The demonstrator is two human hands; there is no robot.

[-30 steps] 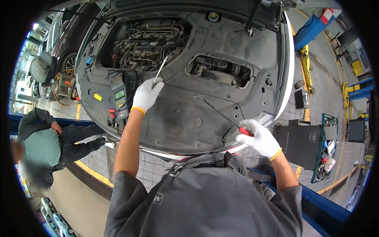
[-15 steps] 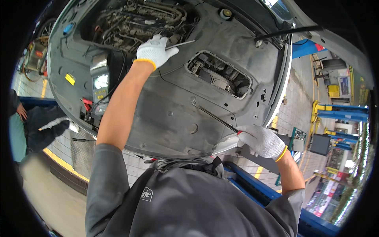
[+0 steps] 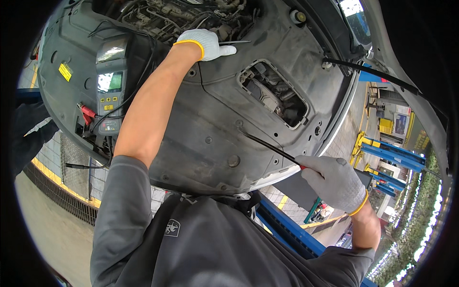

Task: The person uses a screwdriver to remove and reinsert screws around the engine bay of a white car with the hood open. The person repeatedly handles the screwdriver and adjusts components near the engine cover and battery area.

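Note:
My left hand (image 3: 204,43), in a white knit glove with a yellow cuff, is at the engine bay's near edge. Its thumb points right; the other fingers are mostly hidden, curled around a thin grey metal tool (image 3: 237,42) whose end sticks out to the right. My right hand (image 3: 332,184), gloved alike, is wrapped round the handle of a long screwdriver (image 3: 273,149), with a bit of red showing at the grip. The dark shaft slants up and left, its tip close to a round fastener (image 3: 239,123) on the grey plastic cover (image 3: 191,148).
A handheld tester (image 3: 110,91) with a screen, cables and a red clamp (image 3: 86,114) lies on the cover's left side. Beyond are the uncovered engine (image 3: 167,16) and a rectangular opening (image 3: 272,93). A hood prop (image 3: 373,74) slants at right. Blue lift posts (image 3: 392,153) stand behind.
The view has shifted. My left hand has tilted further over at the engine edge, its thumb lower. My right hand keeps its hold, with the screwdriver tip still by the fastener.

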